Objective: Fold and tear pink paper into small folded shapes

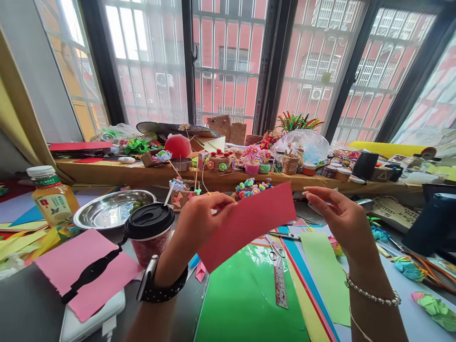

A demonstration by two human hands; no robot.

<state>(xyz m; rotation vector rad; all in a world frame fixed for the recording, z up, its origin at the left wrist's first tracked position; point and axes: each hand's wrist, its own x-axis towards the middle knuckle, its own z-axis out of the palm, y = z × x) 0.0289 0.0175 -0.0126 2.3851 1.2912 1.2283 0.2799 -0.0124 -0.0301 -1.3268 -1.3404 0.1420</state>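
A strip of pinkish-red paper (254,216) is held up at a slant over the desk. My left hand (201,228) pinches its upper left edge between thumb and fingers. To the right of the strip, my right hand (337,213) hovers apart from the paper with bent fingers, thumb and index tips close together and nothing visible in them. Below lies a glossy green sheet (245,299), with a small patterned ruler (280,285) and scissors (277,251) on it. A pale green paper strip (326,275) lies under my right hand.
At left stand a lidded paper cup (151,237), a juice bottle (53,197) and a metal bowl (103,209). Pink paper (90,270) with a black strap lies over a white power bank (94,323). Craft flowers (252,187) and jars (342,174) crowd the windowsill side.
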